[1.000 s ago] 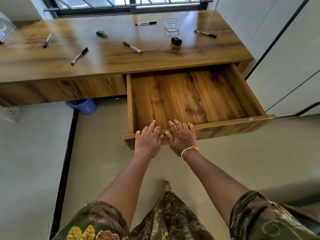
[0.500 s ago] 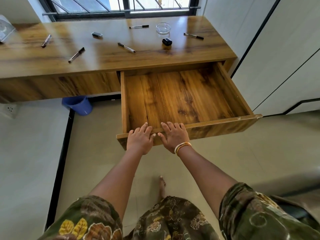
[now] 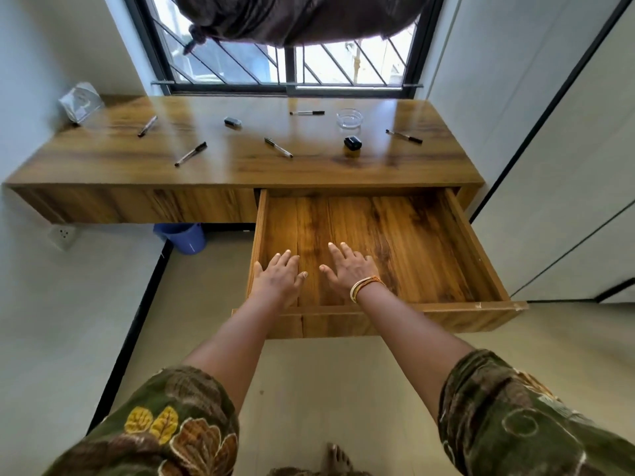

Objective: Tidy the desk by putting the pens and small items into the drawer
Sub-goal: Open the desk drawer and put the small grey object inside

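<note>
Five pens lie scattered on the desk [image 3: 240, 166], none yet in the drawer [image 3: 429, 249]: one at far left [image 3: 147, 126], one nearer the front edge [image 3: 191, 154], one in the middle [image 3: 278, 147], one near the window [image 3: 307, 113] and one at right [image 3: 404, 136]. Among them sit a small dark eraser-like item [image 3: 233, 122], a black box-like item [image 3: 352, 142] and a clear glass dish [image 3: 349, 118]. The drawer stands pulled out with its wooden floor bare. Half a second ago both hands rested on its front edge; now the left hand [image 3: 280, 278] and right hand [image 3: 348, 269] have let go and reach forward over the drawer's inside, fingers spread, grasping nothing. The view has also tilted up, so the window [image 3: 292, 70] and a dark cloth [image 3: 302, 18] across its top now show. A blue bucket [image 3: 182, 237] stands under the desk.
</note>
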